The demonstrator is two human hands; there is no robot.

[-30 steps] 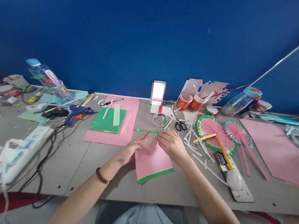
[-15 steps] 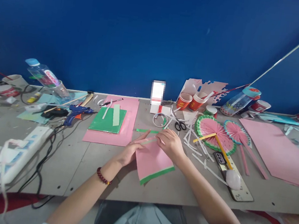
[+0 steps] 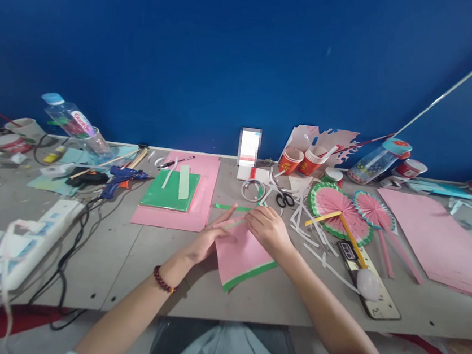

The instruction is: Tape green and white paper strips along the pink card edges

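A sheet of pink paper [image 3: 242, 255] with a green strip along its near edge lies tilted between my hands at the middle of the table. Its far edge carries a pale green strip, partly hidden by my fingers. My left hand [image 3: 208, 241] grips the sheet's left far corner, thumb on top and the other fingers partly behind it. The fingers of my right hand [image 3: 268, 226] are bent and pressed together on the far edge. Just beyond the hands lies a loose green paper strip [image 3: 232, 207]. Black scissors [image 3: 285, 199] rest past my right hand.
Left are a green paper stack [image 3: 166, 194], a blue glue gun [image 3: 122, 180] and a white power strip [image 3: 40, 245] with cables. Right are white paper scraps [image 3: 299, 221], a watermelon paper fan [image 3: 334, 208], a phone [image 3: 381, 301] and pink sheets [image 3: 437, 240]. Red paper cups [image 3: 291, 160] stand behind.
My right hand's fingers have shifted very slightly left along the paper's far edge. The sheet and my left hand keep nearly the same place.
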